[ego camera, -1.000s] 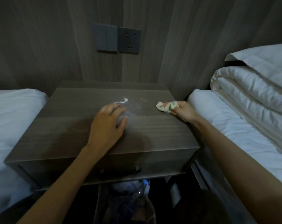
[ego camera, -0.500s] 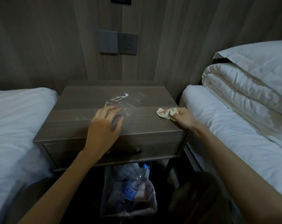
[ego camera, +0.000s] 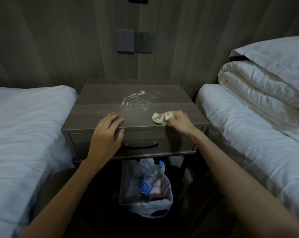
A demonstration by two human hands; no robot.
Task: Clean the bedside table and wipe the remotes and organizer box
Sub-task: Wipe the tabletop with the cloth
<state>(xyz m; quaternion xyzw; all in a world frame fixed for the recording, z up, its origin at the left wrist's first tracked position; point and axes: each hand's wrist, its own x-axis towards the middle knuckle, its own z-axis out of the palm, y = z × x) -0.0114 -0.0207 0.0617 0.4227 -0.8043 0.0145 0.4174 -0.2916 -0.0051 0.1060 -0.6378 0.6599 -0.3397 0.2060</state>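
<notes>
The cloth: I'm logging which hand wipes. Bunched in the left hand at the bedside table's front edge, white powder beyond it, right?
No: the head view shows the right hand gripping the cloth, at the front edge of the bedside table, white powder beyond.

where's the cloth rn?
Head view: the cloth is bunched in the right hand, at the front-right edge of the bedside table top, just nearer the camera than the white powder smear.
</notes>
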